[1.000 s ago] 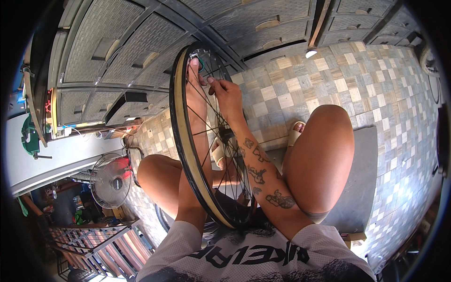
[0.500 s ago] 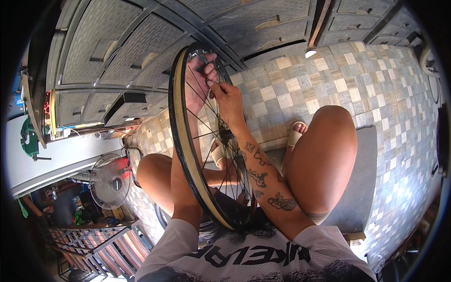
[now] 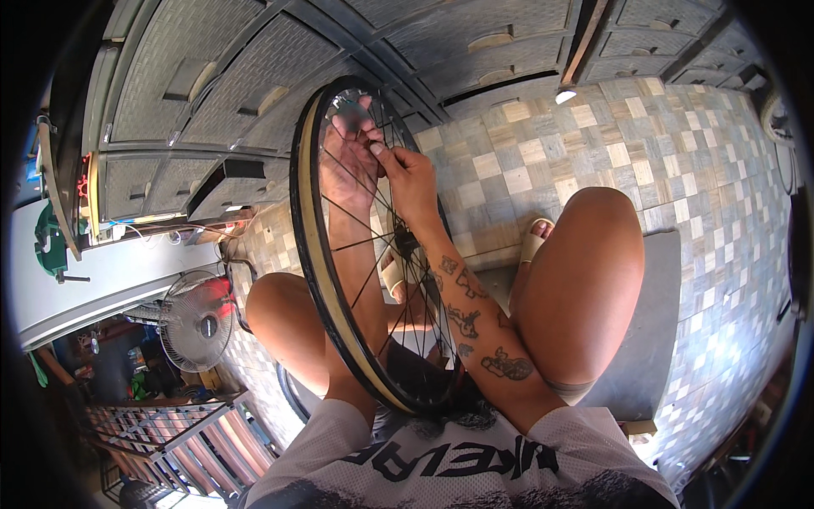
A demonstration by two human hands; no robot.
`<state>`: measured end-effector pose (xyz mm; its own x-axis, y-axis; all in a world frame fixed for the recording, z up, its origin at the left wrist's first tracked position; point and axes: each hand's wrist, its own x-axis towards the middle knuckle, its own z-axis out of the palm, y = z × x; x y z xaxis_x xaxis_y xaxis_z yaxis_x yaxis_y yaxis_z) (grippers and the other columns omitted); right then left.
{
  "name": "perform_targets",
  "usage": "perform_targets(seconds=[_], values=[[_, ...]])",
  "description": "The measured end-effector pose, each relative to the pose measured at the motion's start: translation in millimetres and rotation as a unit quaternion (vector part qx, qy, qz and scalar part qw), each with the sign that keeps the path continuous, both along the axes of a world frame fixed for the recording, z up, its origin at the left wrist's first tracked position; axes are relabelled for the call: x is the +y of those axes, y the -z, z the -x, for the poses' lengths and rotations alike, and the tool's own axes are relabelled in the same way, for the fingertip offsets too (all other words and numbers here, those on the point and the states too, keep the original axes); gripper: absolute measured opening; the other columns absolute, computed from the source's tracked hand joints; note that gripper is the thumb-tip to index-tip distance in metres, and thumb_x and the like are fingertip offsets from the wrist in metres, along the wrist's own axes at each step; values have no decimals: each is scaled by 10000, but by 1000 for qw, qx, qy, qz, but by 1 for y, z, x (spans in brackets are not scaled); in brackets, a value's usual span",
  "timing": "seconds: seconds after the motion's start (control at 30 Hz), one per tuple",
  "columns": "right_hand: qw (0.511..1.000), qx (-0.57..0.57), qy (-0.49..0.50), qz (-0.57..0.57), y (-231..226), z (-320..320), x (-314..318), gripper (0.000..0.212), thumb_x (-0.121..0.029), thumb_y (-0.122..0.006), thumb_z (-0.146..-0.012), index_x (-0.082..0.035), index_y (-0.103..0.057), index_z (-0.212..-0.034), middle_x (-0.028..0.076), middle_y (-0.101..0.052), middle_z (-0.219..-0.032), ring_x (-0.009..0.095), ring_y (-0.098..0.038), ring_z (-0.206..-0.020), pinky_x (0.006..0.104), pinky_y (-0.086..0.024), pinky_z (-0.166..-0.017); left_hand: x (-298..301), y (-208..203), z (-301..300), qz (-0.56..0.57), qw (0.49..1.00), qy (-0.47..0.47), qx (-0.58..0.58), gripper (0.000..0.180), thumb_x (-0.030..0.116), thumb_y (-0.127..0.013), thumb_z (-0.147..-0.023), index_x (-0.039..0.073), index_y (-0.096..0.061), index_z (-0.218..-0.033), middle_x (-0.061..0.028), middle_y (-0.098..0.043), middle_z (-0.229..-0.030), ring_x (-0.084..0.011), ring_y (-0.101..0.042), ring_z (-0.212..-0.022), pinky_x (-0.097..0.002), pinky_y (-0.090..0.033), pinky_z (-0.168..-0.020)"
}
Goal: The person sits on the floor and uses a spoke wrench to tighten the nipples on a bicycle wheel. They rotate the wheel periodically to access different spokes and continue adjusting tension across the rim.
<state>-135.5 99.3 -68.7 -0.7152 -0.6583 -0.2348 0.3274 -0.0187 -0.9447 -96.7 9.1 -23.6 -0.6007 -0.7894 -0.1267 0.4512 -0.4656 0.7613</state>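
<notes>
A spoked bicycle wheel (image 3: 307, 246) stands upright between my legs, its black rim carrying a pale tan strip and its hub (image 3: 407, 245) facing right. My left hand (image 3: 349, 161) reaches along the wheel's left side, palm turned up near the far upper rim. Its fingers curl around a small grey-green metallic tool, blurred, whose exact kind I cannot make out. Close beside it, my right hand (image 3: 409, 178) is closed, thumb and forefinger pinching a thin black spoke (image 3: 383, 192) near the left fingers. The pinched tips partly hide the spoke.
Grey woven-pattern drawers (image 3: 280, 76) stand just beyond the wheel. A fan (image 3: 197, 321) is at left, with a green vise (image 3: 52, 242) on the bench above it. A grey mat (image 3: 632, 322) lies under my right leg on the checkered floor (image 3: 543, 153).
The wheel's upper part has shifted slightly left. My left hand has moved a little left and turned its palm more upward. My right hand stays at about the same place.
</notes>
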Motion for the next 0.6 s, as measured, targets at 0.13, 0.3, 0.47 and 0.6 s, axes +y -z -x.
perform_targets(seconds=[0.13,0.3,0.47,0.6], values=[[999,9,32,32,3,-5,-4,424,-324,-686,-953,38,-648,-736,74,-581,-602,142,-505,-578,323,-399,-576,-5,-6,5,144,983,6,-117,246,237,-661,-982,14,-593,-1059,-67,-605,-897,-113,-506,-677,-241,-427,-618],[998,-32,26,44,6,-5,1,432,-348,-685,-942,15,-638,-712,74,-530,-571,148,-477,-561,328,-379,-568,-6,-15,7,-6,996,77,-43,290,267,-661,-986,3,-565,-1055,-63,-553,-878,-114,-445,-655,-252,-387,-594],[995,-47,35,81,10,-4,6,452,-348,-695,-944,2,-602,-673,20,-476,-565,109,-426,-568,307,-333,-552,11,-5,2,-50,998,28,38,396,372,-606,-1018,-21,-583,-1064,-112,-560,-998,-150,-485,-756,-294,-432,-663],[985,-94,33,139,15,-6,5,443,-331,-693,-953,-15,-590,-660,-14,-464,-569,82,-398,-569,286,-301,-544,12,-9,4,6,1000,19,-19,368,335,-644,-1000,-22,-606,-1081,-46,-537,-860,-140,-486,-723,-276,-424,-639]])
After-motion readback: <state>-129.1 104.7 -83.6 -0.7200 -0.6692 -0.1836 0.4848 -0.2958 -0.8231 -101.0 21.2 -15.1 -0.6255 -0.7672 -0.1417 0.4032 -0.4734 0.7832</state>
